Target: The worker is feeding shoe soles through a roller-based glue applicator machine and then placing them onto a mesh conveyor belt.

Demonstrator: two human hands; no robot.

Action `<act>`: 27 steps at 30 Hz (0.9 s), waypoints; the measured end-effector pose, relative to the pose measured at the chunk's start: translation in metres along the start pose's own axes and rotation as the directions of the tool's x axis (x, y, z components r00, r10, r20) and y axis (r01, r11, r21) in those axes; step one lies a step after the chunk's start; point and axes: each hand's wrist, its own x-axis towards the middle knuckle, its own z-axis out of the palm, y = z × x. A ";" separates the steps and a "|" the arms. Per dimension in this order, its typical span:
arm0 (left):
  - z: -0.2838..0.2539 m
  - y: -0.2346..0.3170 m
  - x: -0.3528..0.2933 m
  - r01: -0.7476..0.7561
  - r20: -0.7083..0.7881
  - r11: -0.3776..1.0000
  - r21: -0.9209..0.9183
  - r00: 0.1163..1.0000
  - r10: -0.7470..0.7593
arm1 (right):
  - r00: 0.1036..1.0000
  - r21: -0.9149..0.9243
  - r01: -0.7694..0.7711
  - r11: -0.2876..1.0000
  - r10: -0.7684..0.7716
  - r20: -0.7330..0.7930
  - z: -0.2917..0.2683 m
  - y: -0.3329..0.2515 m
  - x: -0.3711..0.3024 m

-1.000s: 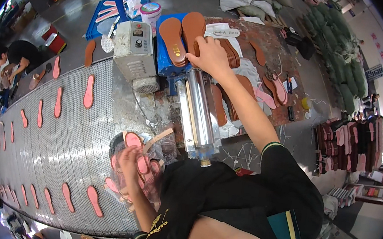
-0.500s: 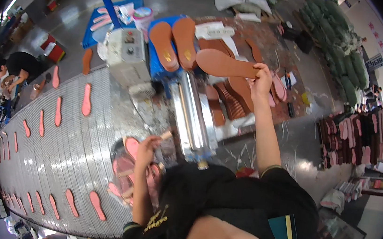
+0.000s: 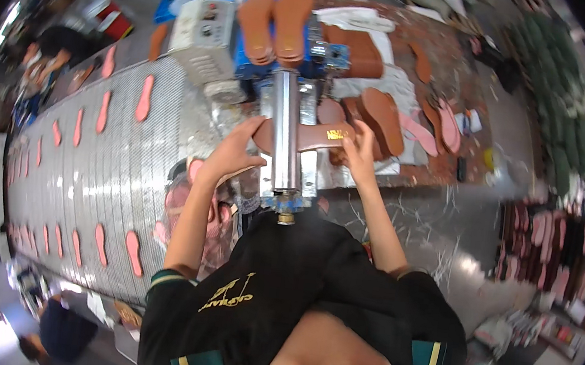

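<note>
A brown insole (image 3: 321,137) with gold print lies crosswise between me and the machine, its middle hidden behind a shiny metal roller (image 3: 288,110). My right hand (image 3: 359,150) pinches its right end between thumb and fingers. At the other end my left hand (image 3: 234,153) has its thumb spread from the fingers, and the fingertips reach the insole's edge; a grip does not show. Beyond the roller, two stacks of brown insoles (image 3: 290,24) rest on a blue surface.
Left of the roller stands a grey control box (image 3: 203,32). Pink insoles (image 3: 134,252) lie in rows on a wide mesh conveyor (image 3: 77,172). A clear bag of pink pieces (image 3: 185,203) is by my left forearm. More brown insoles (image 3: 382,121) and white cloth cover the worktable (image 3: 458,57).
My right hand has brought the brown insole down and toward me, to the roller. My left hand has risen from the bag of pink pieces to the insole's left end.
</note>
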 end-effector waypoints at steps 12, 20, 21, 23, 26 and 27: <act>-0.046 -0.025 -0.052 0.010 -0.066 0.920 0.393 0.998 0.017 | 0.672 -0.335 -0.628 0.703 0.707 0.223 -0.057 0.137 -0.142; -0.068 -0.108 -0.107 0.150 -0.132 0.986 -0.068 0.979 -0.158 | 0.314 -0.488 -0.793 0.365 0.931 0.187 -0.093 0.184 -0.183; -0.070 -0.125 -0.126 0.157 -0.144 0.985 -0.070 0.976 -0.166 | 0.314 -0.499 -0.785 0.368 0.930 0.191 -0.091 0.179 -0.181; -0.077 -0.152 -0.159 0.410 -0.027 0.604 -0.683 0.812 -0.583 | 0.324 -0.418 -0.845 0.332 0.942 0.094 -0.088 0.169 -0.183; -0.076 -0.219 -0.210 0.146 0.060 0.050 -0.988 0.665 -0.744 | 0.291 -0.392 -0.867 0.309 0.951 0.106 -0.091 0.165 -0.187; -0.075 -0.237 -0.226 0.029 0.103 -0.110 -0.994 0.632 -0.768 | 0.289 -0.387 -0.871 0.302 0.953 0.093 -0.085 0.161 -0.190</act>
